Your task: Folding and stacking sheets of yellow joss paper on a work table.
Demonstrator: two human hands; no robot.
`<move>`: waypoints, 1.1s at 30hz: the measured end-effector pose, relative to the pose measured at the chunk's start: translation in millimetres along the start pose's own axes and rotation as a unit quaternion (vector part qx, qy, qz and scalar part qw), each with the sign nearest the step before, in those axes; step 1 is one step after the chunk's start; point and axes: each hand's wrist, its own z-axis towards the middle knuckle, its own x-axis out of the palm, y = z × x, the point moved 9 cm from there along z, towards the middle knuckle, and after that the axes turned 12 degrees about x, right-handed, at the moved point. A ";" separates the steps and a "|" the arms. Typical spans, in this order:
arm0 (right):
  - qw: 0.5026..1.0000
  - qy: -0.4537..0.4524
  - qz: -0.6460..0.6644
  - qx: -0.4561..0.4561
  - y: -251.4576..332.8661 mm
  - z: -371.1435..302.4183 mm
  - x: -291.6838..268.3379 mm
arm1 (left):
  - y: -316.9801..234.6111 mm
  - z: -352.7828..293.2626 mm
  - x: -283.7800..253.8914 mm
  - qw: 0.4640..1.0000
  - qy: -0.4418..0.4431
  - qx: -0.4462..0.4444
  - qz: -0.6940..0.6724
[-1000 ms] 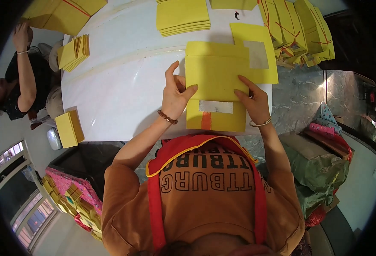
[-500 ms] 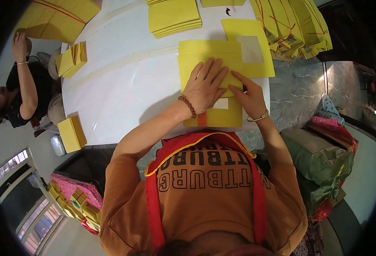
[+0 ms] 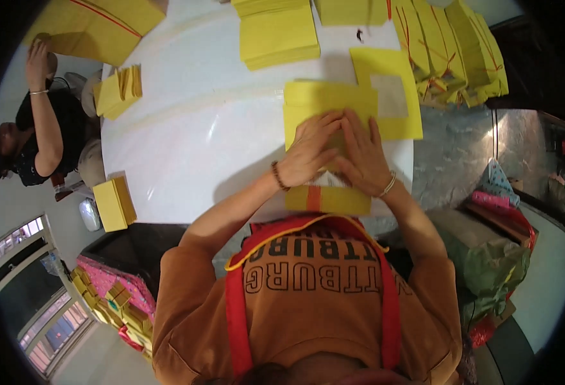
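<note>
A yellow folded paper sheet [image 3: 302,96], like an envelope, lies at the table's near edge in front of me. Its lower part carries an orange strip [image 3: 313,198] and a white patch, mostly covered by my hands. My left hand [image 3: 308,147] rests on the sheet with fingers stretched toward the middle. Beside it, my right hand [image 3: 364,154] is laid over the right part, fingers extended and a little blurred. The two hands' fingertips meet near the sheet's centre. Another yellow sheet [image 3: 407,122] with a pale rectangle sits partly under it at the right.
On the white table [image 3: 186,128] are a yellow stack [image 3: 279,38] at the far side and smaller yellow bundles [image 3: 114,204] along the left. Yellow packs tied with red string [image 3: 449,51] stand far right. A co-worker [image 3: 45,128] is at the left beside a large yellow bundle [image 3: 96,25].
My right hand has moved from the sheet's right edge onto its face, beside the left. The left hand's fingers now point more rightward. The whole view has shifted slightly.
</note>
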 end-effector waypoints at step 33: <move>0.787 0.019 0.602 0.133 -61.7 15.7 -72.5 | -54.8 29.1 -49.9 0.960 0.094 0.055 0.257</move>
